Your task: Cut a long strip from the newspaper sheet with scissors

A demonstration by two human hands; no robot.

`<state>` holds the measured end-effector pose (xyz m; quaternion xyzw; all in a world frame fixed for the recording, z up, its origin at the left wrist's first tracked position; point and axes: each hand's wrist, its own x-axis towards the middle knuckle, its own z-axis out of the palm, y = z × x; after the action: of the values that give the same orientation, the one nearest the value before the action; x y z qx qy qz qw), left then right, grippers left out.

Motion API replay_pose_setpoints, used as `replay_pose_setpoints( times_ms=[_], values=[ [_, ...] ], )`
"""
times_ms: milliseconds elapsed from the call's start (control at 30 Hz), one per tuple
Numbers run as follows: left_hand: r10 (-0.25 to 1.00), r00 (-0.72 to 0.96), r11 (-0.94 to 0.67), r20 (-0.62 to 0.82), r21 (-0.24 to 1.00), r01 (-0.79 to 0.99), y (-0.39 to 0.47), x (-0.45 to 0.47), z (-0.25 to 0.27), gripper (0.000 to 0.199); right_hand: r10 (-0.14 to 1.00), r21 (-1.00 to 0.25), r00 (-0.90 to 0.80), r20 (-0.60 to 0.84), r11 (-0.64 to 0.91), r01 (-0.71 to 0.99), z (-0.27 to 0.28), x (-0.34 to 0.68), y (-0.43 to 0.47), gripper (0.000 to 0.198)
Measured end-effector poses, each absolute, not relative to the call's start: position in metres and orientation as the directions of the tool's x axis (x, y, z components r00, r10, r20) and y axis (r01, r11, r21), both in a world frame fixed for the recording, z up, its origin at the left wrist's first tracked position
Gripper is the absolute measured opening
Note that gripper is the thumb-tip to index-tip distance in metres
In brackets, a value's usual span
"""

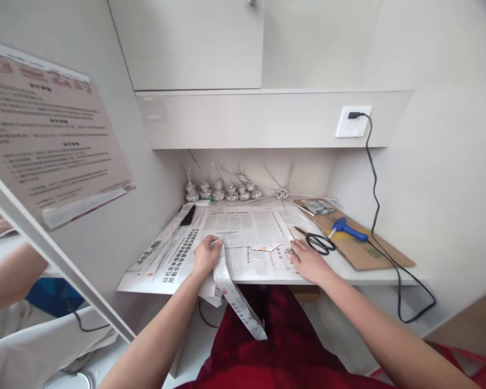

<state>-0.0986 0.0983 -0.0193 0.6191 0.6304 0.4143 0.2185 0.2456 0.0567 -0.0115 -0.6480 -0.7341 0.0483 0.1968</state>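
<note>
Left hand (pixel 204 255) pinches one long, limp newsprint strip (pixel 235 294); right hand (pixel 308 261) lies flat, released, on thin newspaper sheets (pixel 243 227); six twisted-paper gourds (pixel 222 190) behind.

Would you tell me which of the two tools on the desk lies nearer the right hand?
The black-handled scissors, just beyond the right hand; the blue glue gun lies farther back on the cardboard.

Hidden, cropped and unreadable parts

The left hand (pixel 206 255) covers the top of the folded newspaper strip (pixel 237 300), so its grip is unclear. Fine print on the newspaper sheets (pixel 243 227) is too small to read. The wall poster (pixel 44 129) is blurred and cropped left; the cupboard handle (pixel 251 2) perhaps continues above.
</note>
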Motion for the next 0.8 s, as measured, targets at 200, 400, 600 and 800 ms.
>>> replay_pose_setpoints(
  times_ms=[200, 400, 600, 800],
  values=[
    [0.941, -0.091, -0.251, 0.327, 0.849, 0.465, 0.069, -0.085, 0.000, 0.030, 0.952, -0.502, -0.070, 0.297, 0.218, 0.837, -0.005, 0.232, 0.038, 0.032],
    [0.877, 0.039, -0.464, 0.479, 0.823, 0.328, 0.025, -0.037, 0.063, 0.017, 0.951, -0.829, -0.211, 0.226, 0.301, 0.471, 0.036, 0.167, 0.002, 0.035],
    [0.811, 0.019, -0.581, 0.584, 0.802, 0.141, 0.006, -0.033, 0.113, 0.019, 0.935, -0.973, -0.351, 0.045, 0.120, 0.195, 0.041, 0.135, -0.031, 0.032],
    [0.788, -0.225, -0.603, 0.573, 0.793, -0.092, 0.037, -0.080, 0.137, 0.018, 0.945, -0.982, -0.326, -0.042, 0.021, 0.190, 0.033, 0.175, -0.036, 0.025]
  ],
)
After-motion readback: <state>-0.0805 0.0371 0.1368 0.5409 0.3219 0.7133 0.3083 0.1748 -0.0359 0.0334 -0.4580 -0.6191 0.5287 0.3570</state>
